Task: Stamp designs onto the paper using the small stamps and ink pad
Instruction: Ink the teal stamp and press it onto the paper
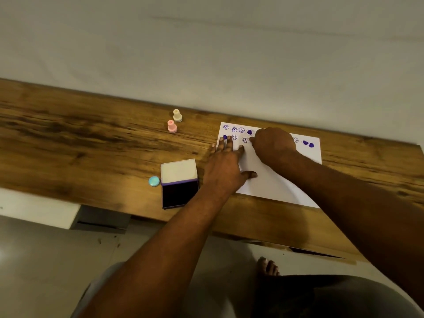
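Observation:
A white paper (273,180) lies on the wooden table (91,143) and carries several purple smileys and hearts along its far edge. My left hand (226,165) rests flat on the paper's left edge, fingers spread. My right hand (273,142) is closed and pressed down on the paper near the top row; whatever it grips is hidden under the fingers. An open ink pad (179,193) with a dark purple surface and its white lid (179,171) flipped back lies left of the paper. A pink stamp (172,126) and a cream stamp (177,115) stand upright farther back.
A round light-blue cap (154,181) lies just left of the ink pad. The table's far edge meets a pale wall. Below the near edge are a light floor, my knees and a bare foot (267,267).

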